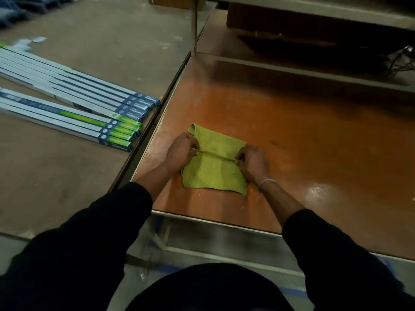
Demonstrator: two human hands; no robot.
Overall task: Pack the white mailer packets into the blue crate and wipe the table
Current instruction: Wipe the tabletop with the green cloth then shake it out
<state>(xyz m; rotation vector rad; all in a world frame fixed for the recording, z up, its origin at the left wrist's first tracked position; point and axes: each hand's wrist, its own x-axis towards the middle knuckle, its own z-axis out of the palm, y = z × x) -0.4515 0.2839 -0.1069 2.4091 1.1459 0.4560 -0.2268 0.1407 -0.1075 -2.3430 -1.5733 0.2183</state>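
A yellow-green cloth lies on the orange table top, near its front left corner. My left hand pinches the cloth's left side at a raised fold. My right hand pinches the same fold on the right side. The fold runs taut between both hands, across the cloth's middle. No white mailer packets and no blue crate are in view.
Two stacks of long, flat boxes lie on a brown table to the left, across a narrow gap. A grey metal shelf frame crosses the back of the orange table, with dark cables at far right.
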